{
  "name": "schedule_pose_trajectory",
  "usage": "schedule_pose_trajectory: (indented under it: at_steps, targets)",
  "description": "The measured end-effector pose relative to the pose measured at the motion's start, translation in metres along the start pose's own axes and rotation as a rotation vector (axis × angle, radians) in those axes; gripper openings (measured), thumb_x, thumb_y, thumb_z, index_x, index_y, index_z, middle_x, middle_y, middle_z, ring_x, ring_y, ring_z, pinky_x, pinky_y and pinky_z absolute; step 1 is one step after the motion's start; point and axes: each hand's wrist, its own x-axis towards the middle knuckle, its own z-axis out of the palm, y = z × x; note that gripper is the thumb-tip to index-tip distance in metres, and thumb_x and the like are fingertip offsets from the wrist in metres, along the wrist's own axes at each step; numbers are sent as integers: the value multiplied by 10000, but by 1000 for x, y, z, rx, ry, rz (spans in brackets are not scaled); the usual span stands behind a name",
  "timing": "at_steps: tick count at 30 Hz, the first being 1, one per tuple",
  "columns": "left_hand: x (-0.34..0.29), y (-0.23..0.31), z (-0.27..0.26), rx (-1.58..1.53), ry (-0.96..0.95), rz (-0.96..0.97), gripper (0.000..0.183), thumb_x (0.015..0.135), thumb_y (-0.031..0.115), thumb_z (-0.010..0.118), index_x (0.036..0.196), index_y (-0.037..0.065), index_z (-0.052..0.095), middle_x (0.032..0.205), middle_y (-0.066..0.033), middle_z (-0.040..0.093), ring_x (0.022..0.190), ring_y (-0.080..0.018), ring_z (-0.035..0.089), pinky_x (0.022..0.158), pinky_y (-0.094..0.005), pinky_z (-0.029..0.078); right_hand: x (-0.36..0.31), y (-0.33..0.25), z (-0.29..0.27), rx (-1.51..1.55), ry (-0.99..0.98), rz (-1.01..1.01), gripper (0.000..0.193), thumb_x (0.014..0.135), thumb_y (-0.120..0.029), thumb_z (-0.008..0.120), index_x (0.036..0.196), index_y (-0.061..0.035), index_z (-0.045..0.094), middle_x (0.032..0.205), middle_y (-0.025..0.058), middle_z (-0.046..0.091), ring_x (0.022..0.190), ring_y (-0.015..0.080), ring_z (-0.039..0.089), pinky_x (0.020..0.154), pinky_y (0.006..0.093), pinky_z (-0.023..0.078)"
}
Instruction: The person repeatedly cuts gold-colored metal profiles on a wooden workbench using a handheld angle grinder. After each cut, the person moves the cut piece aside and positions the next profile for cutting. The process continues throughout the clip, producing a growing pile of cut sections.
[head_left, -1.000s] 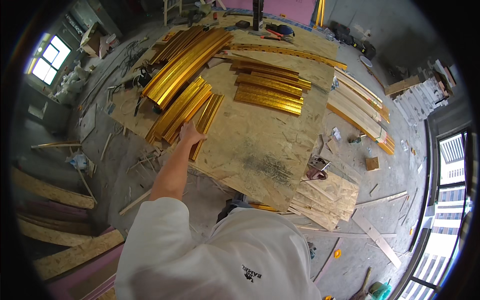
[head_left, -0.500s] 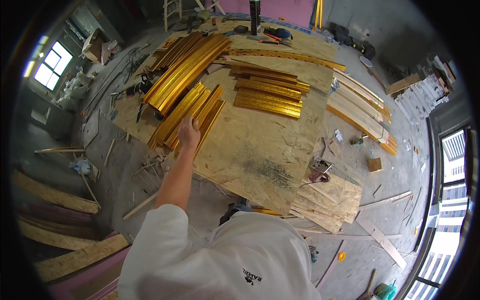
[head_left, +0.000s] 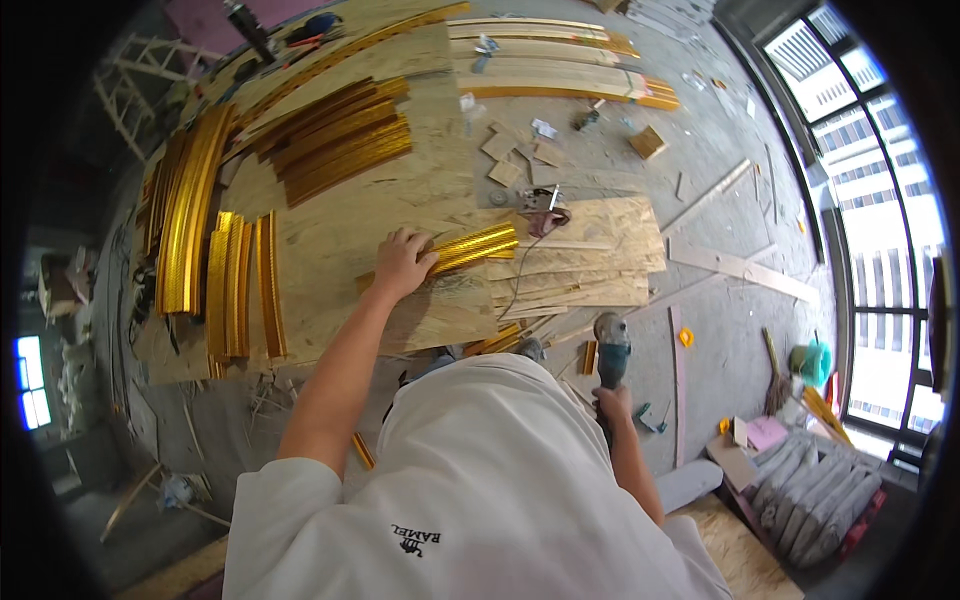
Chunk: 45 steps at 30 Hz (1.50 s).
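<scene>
My left hand [head_left: 402,262] is closed over a gold embossed trim strip [head_left: 470,245], which lies slantwise across the near right part of the board-topped table [head_left: 440,190]. The strip's right end reaches over the table's edge. Low at my right side, my right hand [head_left: 613,402] grips an angle grinder [head_left: 613,358] with a teal body, its head pointing away from me. Left of my left hand, shorter gold strips [head_left: 232,285] lie next to a stack of longer ones [head_left: 195,210]. Another group of gold strips [head_left: 345,140] rests farther back on the table.
To the right of the table, a corded power tool [head_left: 545,215] sits by loose boards [head_left: 600,250] on the floor. Long bundled planks [head_left: 560,75] lie beyond. Wood scraps [head_left: 510,155], a broom [head_left: 774,375] and grey rolled bundles [head_left: 815,490] are at the right.
The view has swung to the right. My left hand has moved from the short strips to the table's right side with a gold strip. My right hand and the angle grinder have come into view.
</scene>
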Motion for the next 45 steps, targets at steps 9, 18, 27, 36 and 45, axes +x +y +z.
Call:
schedule_pose_trajectory:
  at_steps: [9,18,27,36,45]
  targets:
    - [-3,36,38,-64,1,161,593,832,294,769,1355,106,563,1277,-107,540,1226,-325,490,1055,-449,414,-17,-98,1,-78,-115,-331,243,749,-196,699,857,16,647,647,90,653,557,167,637,525,337,500]
    - [-12,39,51,-176,170,280,591,758,357,824,1276,143,635,1187,-80,558,1160,-321,510,1014,-460,410,-24,-160,3,-185,-341,-259,319,749,-236,764,902,26,668,679,95,680,579,174,670,544,329,522]
    - [-12,38,55,-159,208,257,571,715,400,834,1189,127,672,1151,-76,578,1126,-315,534,986,-456,415,-33,-189,10,-255,-400,-249,284,759,-219,770,848,17,640,643,68,644,535,152,631,489,310,492]
    - [-14,43,49,-164,221,239,568,705,395,829,1182,135,665,1148,-64,587,1130,-308,539,986,-455,414,-32,-201,14,-290,-433,-242,243,759,-185,772,799,9,629,617,64,626,499,149,599,460,310,468]
    - [-15,43,50,-178,262,268,552,706,372,828,1173,133,656,1145,-61,582,1127,-314,538,978,-457,419,-34,-204,11,-278,-446,-238,238,760,-163,772,812,15,624,614,67,617,493,148,589,457,310,462]
